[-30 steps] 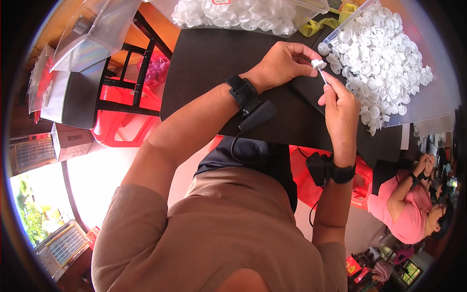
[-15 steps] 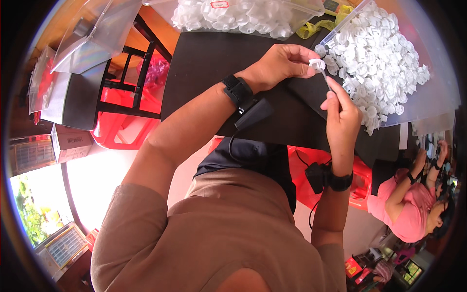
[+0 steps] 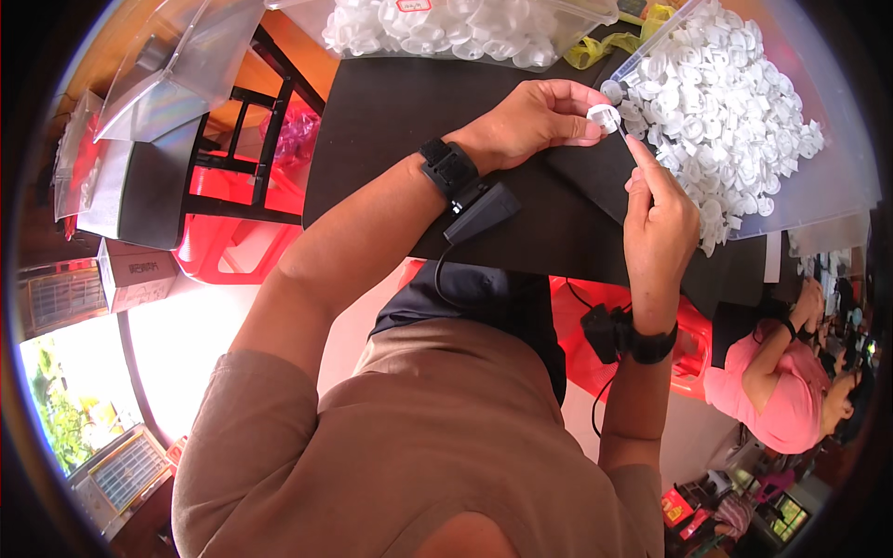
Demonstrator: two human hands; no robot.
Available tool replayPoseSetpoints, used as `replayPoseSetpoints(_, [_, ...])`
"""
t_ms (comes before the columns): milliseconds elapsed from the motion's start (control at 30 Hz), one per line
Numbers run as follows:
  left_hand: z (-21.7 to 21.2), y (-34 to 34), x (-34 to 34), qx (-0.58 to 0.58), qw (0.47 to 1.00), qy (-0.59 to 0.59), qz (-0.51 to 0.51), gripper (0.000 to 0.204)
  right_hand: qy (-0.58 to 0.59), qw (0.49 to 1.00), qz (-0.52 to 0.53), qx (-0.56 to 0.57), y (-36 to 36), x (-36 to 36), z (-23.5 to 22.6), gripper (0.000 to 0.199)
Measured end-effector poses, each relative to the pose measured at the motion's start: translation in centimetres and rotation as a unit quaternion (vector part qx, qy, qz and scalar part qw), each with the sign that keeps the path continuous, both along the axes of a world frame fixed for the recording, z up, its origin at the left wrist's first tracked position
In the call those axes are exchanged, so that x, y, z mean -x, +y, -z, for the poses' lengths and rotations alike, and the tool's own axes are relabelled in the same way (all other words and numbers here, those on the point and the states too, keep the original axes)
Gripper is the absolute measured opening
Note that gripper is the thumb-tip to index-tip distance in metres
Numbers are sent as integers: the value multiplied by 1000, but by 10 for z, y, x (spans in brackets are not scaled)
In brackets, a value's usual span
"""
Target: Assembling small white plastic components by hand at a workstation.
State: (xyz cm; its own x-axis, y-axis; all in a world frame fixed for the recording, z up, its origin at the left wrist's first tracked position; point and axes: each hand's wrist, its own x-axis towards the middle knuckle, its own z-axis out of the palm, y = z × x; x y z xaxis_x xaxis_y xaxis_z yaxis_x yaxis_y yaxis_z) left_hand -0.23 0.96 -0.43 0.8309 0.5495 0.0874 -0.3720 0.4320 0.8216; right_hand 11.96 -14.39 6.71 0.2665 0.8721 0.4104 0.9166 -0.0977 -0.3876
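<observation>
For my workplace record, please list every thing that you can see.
held part: one, white, left hand
thin tool: one, grey, right hand
loose parts: many, white, heaped upper right
boxes: three or more, clear, top
bags: two, yellow and pink, top and left
table: one, black, upper centre
stools: two or more, red, beside table
carton: one, brown, far left
co-worker: one, pink shirt, far right
clutter: several, mixed, lower right
shirt: one, brown, lower centre
wrist straps: two, black, wrists
hands: two, bare, above table

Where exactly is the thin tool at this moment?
In the head view's upper right, the right hand holds the thin tool beside the white piece in the left hand.
</observation>
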Motion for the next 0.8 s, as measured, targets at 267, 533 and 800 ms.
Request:
replayPoseSetpoints(267, [2,0,-1,5,1000,-3,-4,34,-85,996,13,-1,4,-2,4,32])
replayPoseSetpoints(533, [3,1,-2,0,1000,-4,-9,34,-155,987,26,16,7,5,-4,30])
replayPoseSetpoints(800, [2,1,-1,2,1000,-8,-16,34,-185,981,20,52,7,9,-13,34])
